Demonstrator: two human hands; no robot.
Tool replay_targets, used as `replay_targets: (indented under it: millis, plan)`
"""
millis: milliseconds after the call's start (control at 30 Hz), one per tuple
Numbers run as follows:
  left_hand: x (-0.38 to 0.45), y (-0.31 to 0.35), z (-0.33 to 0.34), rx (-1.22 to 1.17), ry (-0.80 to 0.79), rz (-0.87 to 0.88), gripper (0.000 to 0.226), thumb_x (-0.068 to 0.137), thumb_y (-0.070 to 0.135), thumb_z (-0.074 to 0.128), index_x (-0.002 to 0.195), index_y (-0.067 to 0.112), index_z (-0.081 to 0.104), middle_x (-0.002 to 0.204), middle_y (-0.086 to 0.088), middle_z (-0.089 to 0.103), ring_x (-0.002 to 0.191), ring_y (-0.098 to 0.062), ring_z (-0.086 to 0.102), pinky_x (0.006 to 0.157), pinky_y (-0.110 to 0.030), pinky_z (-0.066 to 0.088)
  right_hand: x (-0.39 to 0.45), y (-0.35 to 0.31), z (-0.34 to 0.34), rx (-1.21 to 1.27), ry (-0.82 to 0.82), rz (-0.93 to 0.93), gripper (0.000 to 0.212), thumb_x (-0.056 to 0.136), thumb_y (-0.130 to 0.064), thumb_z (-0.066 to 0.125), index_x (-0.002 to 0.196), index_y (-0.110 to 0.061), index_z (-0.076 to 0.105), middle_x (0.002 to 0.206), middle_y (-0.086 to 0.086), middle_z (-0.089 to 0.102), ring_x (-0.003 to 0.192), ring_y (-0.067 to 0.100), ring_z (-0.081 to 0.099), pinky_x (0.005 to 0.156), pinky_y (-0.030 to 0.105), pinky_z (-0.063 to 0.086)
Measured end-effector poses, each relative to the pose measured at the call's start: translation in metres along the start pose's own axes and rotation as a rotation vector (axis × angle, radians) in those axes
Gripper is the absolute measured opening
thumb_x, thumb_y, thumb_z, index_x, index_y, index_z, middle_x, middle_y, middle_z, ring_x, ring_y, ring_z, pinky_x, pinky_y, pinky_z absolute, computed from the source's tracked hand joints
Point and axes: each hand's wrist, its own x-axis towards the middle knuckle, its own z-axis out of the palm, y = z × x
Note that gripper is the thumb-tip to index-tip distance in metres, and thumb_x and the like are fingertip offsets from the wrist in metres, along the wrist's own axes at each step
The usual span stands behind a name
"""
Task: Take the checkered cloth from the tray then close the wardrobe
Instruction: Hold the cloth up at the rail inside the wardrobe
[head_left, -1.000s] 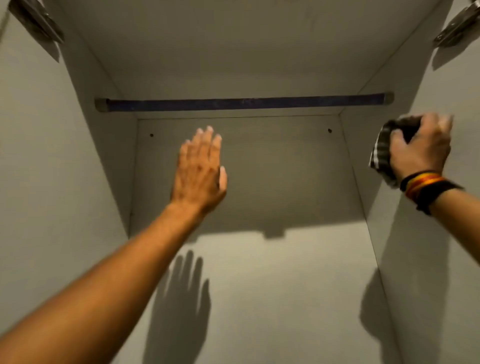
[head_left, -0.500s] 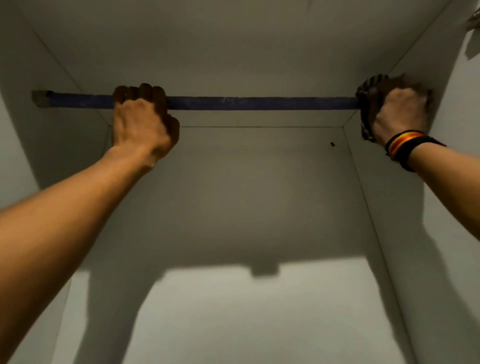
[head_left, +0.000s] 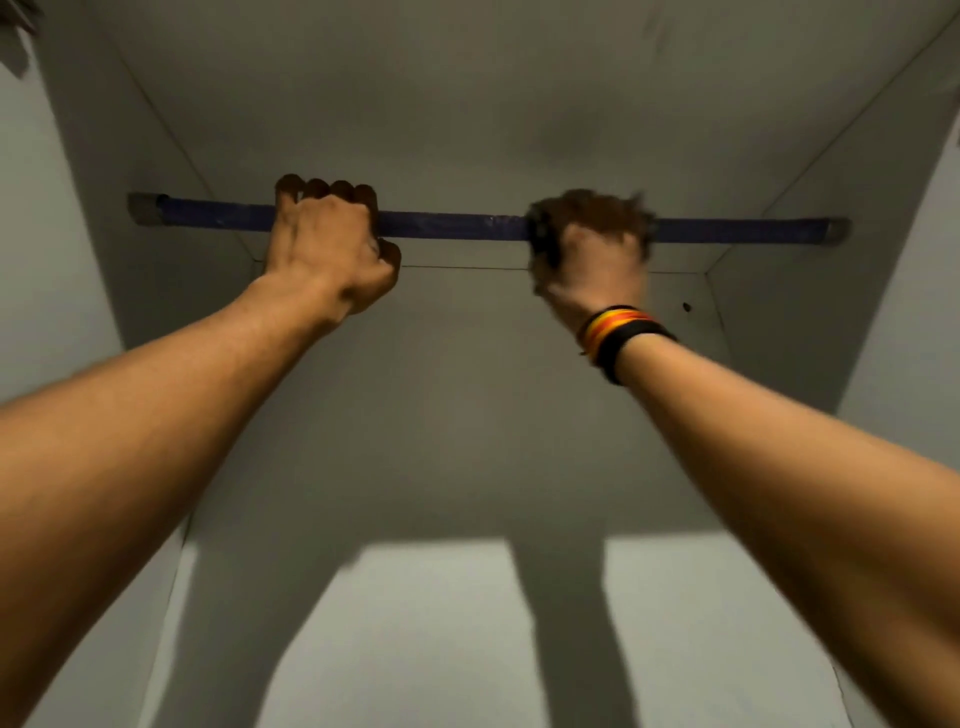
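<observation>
The checkered cloth (head_left: 543, 234) was bunched in your right hand (head_left: 592, 254), only a dark, blurred edge of it showing at the fingers, and no tray was in view. That hand was curled shut around the cloth and pressed against the blue hanging rail (head_left: 457, 226) near its middle, apparently so the fabric could rub along the bar. Your left hand (head_left: 330, 244) was closed tight around the same rail further left, fingers wrapped over the top, probably to steady it. Both arms reached up into the open wardrobe (head_left: 467, 415), whose pale grey walls were bare. I judge the closing step was not yet begun, since the doors stood out of sight.
</observation>
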Motion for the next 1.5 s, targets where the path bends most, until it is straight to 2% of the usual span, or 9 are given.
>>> replay_targets:
  millis: [233, 333, 467, 533, 633, 733, 800, 1200, 1500]
  plan:
    - [-0.003, 0.004, -0.019, -0.146, -0.035, -0.033, 0.038, 0.089, 0.032, 0.043, 0.114, 0.006, 0.057, 0.096, -0.016, 0.056, 0.094, -0.038, 0.057, 0.106, -0.055, 0.035, 0.011, -0.081, -0.008, 0.210, -0.076, -0.091, 0.006, 0.081, -0.019, 0.066, 0.086, -0.019, 0.068, 0.093, 0.008, 0.074, 0.090, 0.036, 0.069, 0.084, 0.036, 0.049]
    - [-0.007, 0.022, -0.022, -0.331, 0.121, 0.062, 0.047, 0.091, 0.019, 0.041, 0.135, 0.005, 0.048, 0.123, -0.022, 0.059, 0.111, -0.040, 0.058, 0.101, -0.052, 0.045, 0.016, -0.060, -0.017, 0.251, -0.257, -0.092, 0.038, 0.080, -0.032, 0.073, 0.107, -0.008, 0.061, 0.111, 0.019, 0.069, 0.104, 0.042, 0.064, 0.083, 0.041, 0.049]
    - [-0.004, 0.061, -0.021, -0.494, 0.003, 0.141, 0.036, 0.103, 0.021, 0.039, 0.136, 0.007, 0.046, 0.125, -0.021, 0.061, 0.112, -0.042, 0.059, 0.090, -0.051, 0.049, 0.007, -0.041, -0.020, 0.394, -0.346, -0.042, 0.065, 0.079, -0.033, 0.074, 0.127, -0.004, 0.042, 0.118, 0.026, 0.058, 0.110, 0.047, 0.059, 0.085, 0.046, 0.048]
    - [0.001, 0.076, -0.020, -0.410, 0.025, 0.108, 0.031, 0.104, 0.022, 0.040, 0.129, 0.008, 0.051, 0.123, -0.021, 0.060, 0.111, -0.042, 0.059, 0.084, -0.049, 0.048, 0.008, -0.033, -0.022, 0.415, -0.357, -0.057, 0.089, 0.078, -0.031, 0.074, 0.146, -0.002, 0.024, 0.128, 0.027, 0.054, 0.120, 0.044, 0.055, 0.096, 0.047, 0.046]
    - [0.011, 0.083, -0.018, -0.165, 0.016, 0.154, 0.027, 0.101, 0.014, 0.044, 0.122, 0.007, 0.060, 0.123, -0.019, 0.059, 0.115, -0.039, 0.056, 0.078, -0.044, 0.047, 0.016, -0.012, -0.025, 0.372, -0.413, -0.079, 0.124, 0.071, -0.052, 0.075, 0.157, -0.010, -0.004, 0.153, 0.015, 0.043, 0.145, 0.028, 0.037, 0.121, 0.057, 0.014]
    - [0.021, 0.085, -0.015, -0.084, -0.015, 0.183, 0.029, 0.100, 0.005, 0.044, 0.122, 0.008, 0.063, 0.122, -0.017, 0.062, 0.115, -0.038, 0.060, 0.076, -0.042, 0.046, 0.012, 0.016, -0.030, 0.238, -0.483, -0.101, 0.131, 0.057, -0.087, 0.058, 0.159, -0.029, -0.002, 0.165, 0.004, 0.023, 0.153, 0.022, 0.019, 0.122, 0.058, 0.003]
    - [0.023, 0.083, -0.013, -0.078, -0.005, 0.194, 0.031, 0.099, 0.001, 0.046, 0.124, 0.008, 0.062, 0.122, -0.016, 0.063, 0.116, -0.037, 0.061, 0.086, -0.042, 0.048, 0.006, 0.030, -0.031, 0.226, -0.467, -0.120, 0.140, 0.055, -0.086, 0.066, 0.158, -0.022, -0.004, 0.160, 0.011, 0.035, 0.148, 0.028, 0.029, 0.123, 0.054, 0.008]
    - [-0.010, -0.082, 0.010, 0.186, 0.077, 0.137, 0.036, 0.098, 0.008, 0.043, 0.131, -0.002, 0.054, 0.117, -0.029, 0.064, 0.104, -0.044, 0.064, 0.091, -0.048, 0.045, 0.009, 0.029, -0.033, 0.167, -0.388, -0.068, 0.092, 0.067, -0.073, 0.072, 0.137, -0.020, 0.045, 0.125, 0.009, 0.059, 0.120, 0.032, 0.052, 0.115, 0.052, 0.027]
    - [-0.024, -0.121, -0.018, 0.389, -0.124, 0.059, 0.027, 0.085, -0.002, 0.068, 0.111, -0.004, 0.066, 0.101, -0.028, 0.066, 0.090, -0.044, 0.065, 0.081, -0.047, 0.046, 0.018, 0.029, -0.046, 0.116, -0.533, -0.070, 0.085, 0.076, -0.066, 0.070, 0.142, -0.020, 0.042, 0.132, 0.010, 0.057, 0.124, 0.034, 0.052, 0.120, 0.060, 0.014]
